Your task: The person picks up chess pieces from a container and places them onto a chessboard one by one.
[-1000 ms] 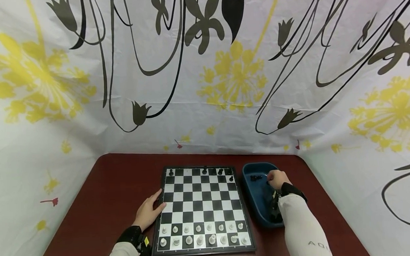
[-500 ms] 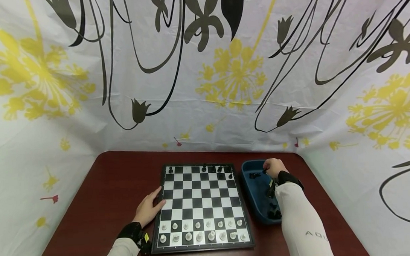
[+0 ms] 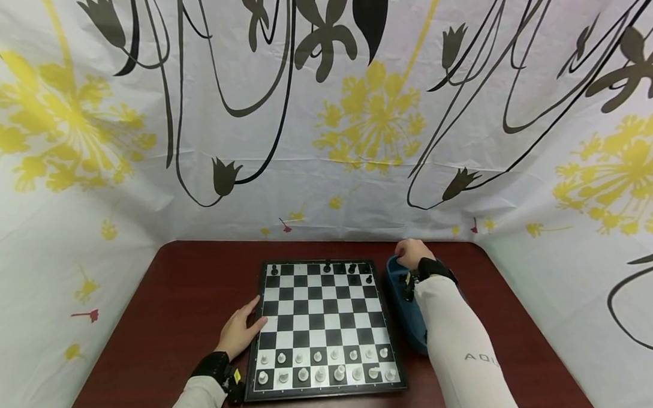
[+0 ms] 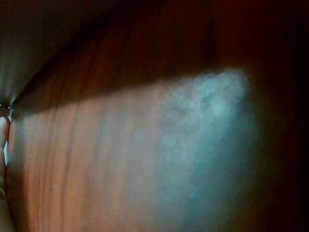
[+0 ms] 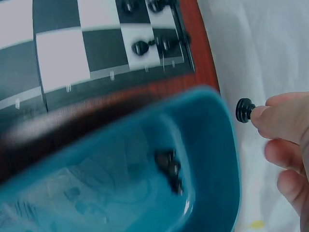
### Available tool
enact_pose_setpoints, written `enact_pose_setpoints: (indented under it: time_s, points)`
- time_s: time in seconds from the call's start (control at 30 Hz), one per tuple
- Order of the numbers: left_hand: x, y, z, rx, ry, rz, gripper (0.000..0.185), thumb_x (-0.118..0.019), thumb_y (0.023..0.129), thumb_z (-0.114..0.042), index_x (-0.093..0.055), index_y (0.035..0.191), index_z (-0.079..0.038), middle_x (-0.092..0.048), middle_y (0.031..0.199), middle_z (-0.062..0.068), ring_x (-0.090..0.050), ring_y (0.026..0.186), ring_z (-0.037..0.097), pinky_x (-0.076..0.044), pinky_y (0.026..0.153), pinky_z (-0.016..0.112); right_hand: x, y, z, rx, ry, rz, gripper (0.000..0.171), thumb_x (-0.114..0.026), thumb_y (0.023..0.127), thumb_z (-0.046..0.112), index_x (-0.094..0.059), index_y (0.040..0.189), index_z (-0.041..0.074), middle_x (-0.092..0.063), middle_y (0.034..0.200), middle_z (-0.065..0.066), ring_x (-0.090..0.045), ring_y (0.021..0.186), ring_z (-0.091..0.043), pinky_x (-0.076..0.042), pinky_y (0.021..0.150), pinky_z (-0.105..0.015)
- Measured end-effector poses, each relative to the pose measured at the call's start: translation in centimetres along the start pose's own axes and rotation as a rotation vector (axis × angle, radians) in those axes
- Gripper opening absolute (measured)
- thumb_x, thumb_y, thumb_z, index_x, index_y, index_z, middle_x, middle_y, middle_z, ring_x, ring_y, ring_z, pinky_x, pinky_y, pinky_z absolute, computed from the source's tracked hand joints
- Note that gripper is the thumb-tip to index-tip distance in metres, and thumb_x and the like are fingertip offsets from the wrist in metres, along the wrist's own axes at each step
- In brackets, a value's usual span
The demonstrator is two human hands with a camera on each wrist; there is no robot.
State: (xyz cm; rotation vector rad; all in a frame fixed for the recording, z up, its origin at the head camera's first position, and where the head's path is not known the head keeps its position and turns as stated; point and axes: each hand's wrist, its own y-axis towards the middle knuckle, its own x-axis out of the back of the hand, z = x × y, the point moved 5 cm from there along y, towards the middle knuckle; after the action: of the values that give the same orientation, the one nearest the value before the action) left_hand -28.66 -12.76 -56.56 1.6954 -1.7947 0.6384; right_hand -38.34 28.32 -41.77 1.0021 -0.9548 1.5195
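Observation:
Between thumb and fingers my right hand (image 3: 413, 253) pinches a black chess piece (image 5: 245, 110); its round base points out and its top is hidden in the fingers. The hand is over the far end of the blue tray (image 5: 219, 145). Inside the tray lies another black piece (image 5: 170, 170). My left hand (image 3: 239, 332) rests its spread fingers along the left edge of the chessboard (image 3: 323, 321). White pieces (image 3: 303, 374) fill the two near rows. Several black pieces stand at the far side, among them a black pawn (image 3: 369, 279) by the far right corner.
The board lies on a dark red table (image 3: 199, 274), with the tray close to its right side. A patterned white sheet (image 3: 302, 139) hangs behind and around the table. My right forearm covers part of the tray.
My right hand has lifted the black chess piece from inside the tray and moved left and away, to the tray's far rim. The left hand stays at the board's edge.

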Motion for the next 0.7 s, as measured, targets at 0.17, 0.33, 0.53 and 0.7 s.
enact_pose_setpoints:
  time_s: [0.17, 0.33, 0.53, 0.7]
  points:
    - [0.0, 0.1, 0.0, 0.0, 0.001, 0.0, 0.066, -0.061, 0.084, -0.043, -0.04, 0.138, -0.012, -0.051, 0.128, 0.017, -0.048, 0.116, 0.034, -0.038, 0.094, 0.051, -1.5, 1.5, 2.5, -0.015, 0.001, 0.021, 0.011, -0.063, 0.078, 0.004, -0.067, 0.088, 0.007, -0.064, 0.091, -0.01, -0.058, 0.078, -0.023, -0.049, 0.065, -0.038]
    - [0.0, 0.1, 0.0, 0.002, -0.002, -0.006, 0.066, -0.062, 0.083, -0.042, -0.04, 0.138, -0.013, -0.051, 0.128, 0.016, -0.048, 0.116, 0.034, -0.038, 0.094, 0.051, -3.0, 2.3, 5.4, 0.01, -0.014, 0.052, 0.013, -0.063, 0.079, 0.003, -0.068, 0.09, 0.008, -0.064, 0.093, -0.007, -0.057, 0.078, -0.021, -0.048, 0.065, -0.037]
    - [-0.1, 0.2, 0.2, -0.009, 0.007, -0.015, 0.065, -0.061, 0.084, -0.043, -0.041, 0.138, -0.014, -0.053, 0.127, 0.015, -0.048, 0.115, 0.033, -0.038, 0.094, 0.05, -4.7, 2.7, 7.9, 0.042, -0.014, 0.085, 0.014, -0.062, 0.08, 0.003, -0.068, 0.093, 0.008, -0.064, 0.091, -0.006, -0.056, 0.077, -0.019, -0.047, 0.065, -0.034]
    - [0.1, 0.0, 0.1, -0.011, -0.002, -0.022, 0.064, -0.062, 0.084, -0.041, -0.041, 0.138, -0.014, -0.052, 0.127, 0.016, -0.048, 0.115, 0.033, -0.038, 0.094, 0.05, -5.8, 2.9, 9.3, 0.059, -0.005, 0.086, 0.013, -0.064, 0.079, 0.003, -0.069, 0.09, 0.007, -0.063, 0.089, -0.004, -0.055, 0.075, -0.017, -0.048, 0.064, -0.033]
